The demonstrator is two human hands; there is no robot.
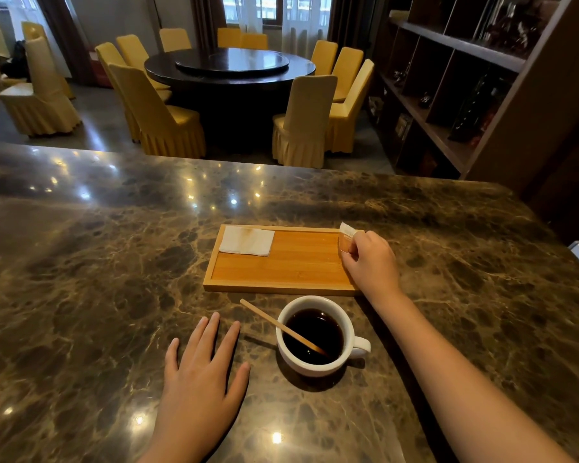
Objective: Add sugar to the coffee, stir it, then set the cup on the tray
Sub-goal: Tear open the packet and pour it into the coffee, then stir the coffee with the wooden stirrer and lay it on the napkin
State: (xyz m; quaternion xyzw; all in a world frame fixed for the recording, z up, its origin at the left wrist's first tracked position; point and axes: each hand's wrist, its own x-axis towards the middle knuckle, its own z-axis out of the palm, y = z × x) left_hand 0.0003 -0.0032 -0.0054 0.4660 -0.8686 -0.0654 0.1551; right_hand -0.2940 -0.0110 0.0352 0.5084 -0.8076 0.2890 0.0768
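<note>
A white cup (350, 332) of black coffee stands on the marble counter, its handle pointing right. A wooden stir stick (264, 317) leans in it, sticking out to the upper left. Just behind the cup lies a wooden tray (298, 262) with a folded white napkin (246, 241) at its left end. My right hand (370, 262) rests at the tray's right end, fingers pinched on a small sugar packet (346, 233). My left hand (201, 372) lies flat on the counter left of the cup, fingers spread, holding nothing.
The marble counter (114, 262) stretches wide to the left and right. A dark wooden shelf unit (465, 78) stands at the far right. Beyond the counter is a round dining table (229, 66) ringed by several yellow-covered chairs.
</note>
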